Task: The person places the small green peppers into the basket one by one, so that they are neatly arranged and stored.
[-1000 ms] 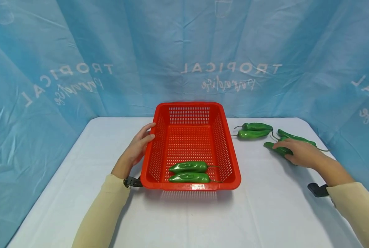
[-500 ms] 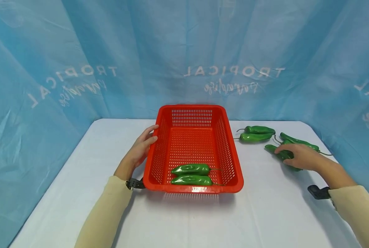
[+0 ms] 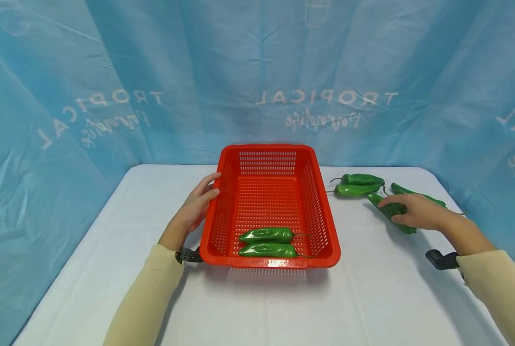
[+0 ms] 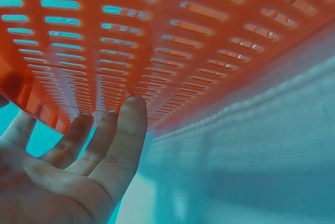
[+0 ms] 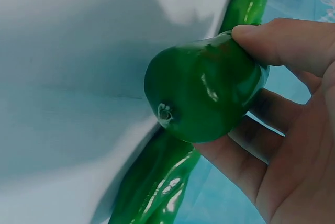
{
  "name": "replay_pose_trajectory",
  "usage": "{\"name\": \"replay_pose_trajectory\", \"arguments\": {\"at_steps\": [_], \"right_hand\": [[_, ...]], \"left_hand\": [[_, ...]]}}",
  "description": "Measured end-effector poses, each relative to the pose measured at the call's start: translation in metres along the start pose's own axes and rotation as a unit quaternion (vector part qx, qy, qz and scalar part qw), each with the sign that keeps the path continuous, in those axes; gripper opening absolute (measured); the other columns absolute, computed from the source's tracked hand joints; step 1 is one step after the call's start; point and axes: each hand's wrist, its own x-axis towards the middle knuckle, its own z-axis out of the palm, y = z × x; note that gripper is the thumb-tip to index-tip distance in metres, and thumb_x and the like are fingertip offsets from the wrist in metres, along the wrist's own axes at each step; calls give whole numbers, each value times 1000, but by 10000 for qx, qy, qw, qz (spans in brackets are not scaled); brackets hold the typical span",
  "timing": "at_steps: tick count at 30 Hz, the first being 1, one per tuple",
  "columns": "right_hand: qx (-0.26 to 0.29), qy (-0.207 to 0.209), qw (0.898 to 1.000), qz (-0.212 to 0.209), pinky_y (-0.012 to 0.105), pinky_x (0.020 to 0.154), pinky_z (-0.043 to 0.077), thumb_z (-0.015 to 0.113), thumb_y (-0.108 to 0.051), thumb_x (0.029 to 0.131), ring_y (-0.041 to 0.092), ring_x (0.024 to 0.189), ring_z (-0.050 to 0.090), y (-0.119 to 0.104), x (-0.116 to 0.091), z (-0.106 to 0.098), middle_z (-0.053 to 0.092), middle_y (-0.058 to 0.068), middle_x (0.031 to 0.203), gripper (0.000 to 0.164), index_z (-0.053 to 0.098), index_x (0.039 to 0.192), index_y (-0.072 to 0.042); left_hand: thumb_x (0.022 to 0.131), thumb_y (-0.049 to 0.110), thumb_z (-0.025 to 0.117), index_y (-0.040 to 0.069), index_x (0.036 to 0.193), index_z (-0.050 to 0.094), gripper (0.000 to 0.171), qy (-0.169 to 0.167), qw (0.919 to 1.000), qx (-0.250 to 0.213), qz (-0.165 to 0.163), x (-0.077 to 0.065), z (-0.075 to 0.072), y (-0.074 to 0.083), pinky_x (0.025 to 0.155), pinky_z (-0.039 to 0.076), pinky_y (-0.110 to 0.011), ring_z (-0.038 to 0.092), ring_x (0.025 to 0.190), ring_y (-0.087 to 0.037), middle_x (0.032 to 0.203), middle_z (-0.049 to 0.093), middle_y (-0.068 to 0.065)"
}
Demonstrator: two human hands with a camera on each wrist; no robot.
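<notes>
A red mesh basket (image 3: 266,204) stands in the middle of the table in the head view. Two green chili peppers (image 3: 268,250) lie along its near end, stems to the right. At the basket's left side my left hand (image 3: 194,202) touches the rim and outer wall. In the left wrist view, its fairly straight fingers (image 4: 133,116) rest against the slotted wall. On the right, my right hand (image 3: 423,211) pinches a green chili pepper (image 5: 204,85) between thumb and fingers, its stub end toward the wrist camera. The hand partly hides another pepper (image 3: 432,199) behind it.
Two more green chili peppers (image 3: 357,190) lie side by side right of the basket's far half. The table (image 3: 266,312) has a white cover. A blue printed sheet (image 3: 257,72) hangs around its back and sides.
My right hand and the chili pepper in it have shifted slightly up and away in the head view. The left hand stays at the basket's side.
</notes>
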Motion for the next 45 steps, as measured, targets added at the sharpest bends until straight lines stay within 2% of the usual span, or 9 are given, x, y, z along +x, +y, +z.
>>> {"name": "replay_pose_trajectory", "arguments": {"at_steps": [2,4,9,15,22,31,37,41,45], "right_hand": [[22,48,10000,-14,47,75,53,70,-12,86,36,100,62,1,-1,-2,61,28,129,41,64,127,-13],[74,79,9999,28,49,77,54,71,-13,86,38,105,62,1,-2,-4,62,27,129,41,64,127,-14],[257,129,9995,89,40,72,53,71,-14,87,30,98,63,0,-5,-9,64,23,126,42,63,129,-15],[216,405,9989,-111,47,75,55,72,-12,87,37,103,64,-5,-6,-21,63,22,128,43,63,128,-16],[333,700,9959,-458,47,81,56,72,-7,86,37,107,64,-14,2,-39,63,19,130,43,63,129,-13],[793,356,9955,-385,57,88,53,69,-13,91,45,120,56,-31,19,-61,54,23,141,47,57,137,-12],[903,421,9937,-506,53,89,53,69,-10,90,41,120,58,-48,30,-74,55,19,140,49,56,138,-13],[942,434,9929,-581,58,95,50,68,-8,91,40,122,55,-60,36,-83,55,18,140,48,57,137,-13],[930,452,9925,-652,62,98,47,67,-7,91,41,123,54,-71,41,-91,55,19,140,48,57,137,-13]], "left_hand": [[102,20,47,23,156,25,58,-15,10000,-3,2,0,0,1,89,60,-36,49,131,-41,155,36,-17],[103,20,47,23,156,25,57,-46,10000,-17,-7,0,1,1,90,60,-36,49,131,-40,155,36,-17],[103,20,47,22,156,25,58,-85,10000,-32,-11,0,4,1,93,58,-39,50,131,-39,155,37,-17],[102,20,48,23,156,26,58,-50,10000,-11,-66,1,6,1,95,57,-42,50,131,-39,155,36,-16],[103,20,46,24,156,25,58,42,10000,12,-71,-2,0,-1,93,58,-38,50,131,-38,156,35,-16],[103,21,45,23,157,24,57,-69,9999,-29,70,-2,-3,-4,91,59,-35,52,127,-34,156,35,-17],[103,22,46,23,156,24,58,-58,9999,-72,86,-2,-3,-3,88,60,-32,54,123,-29,155,36,-17],[103,21,46,23,157,24,58,-65,9999,-83,89,-3,-2,-3,87,60,-31,55,121,-28,154,35,-18],[103,21,46,23,156,24,58,-93,9998,-80,131,-1,-1,-1,87,60,-32,54,125,-32,155,36,-17]]}}
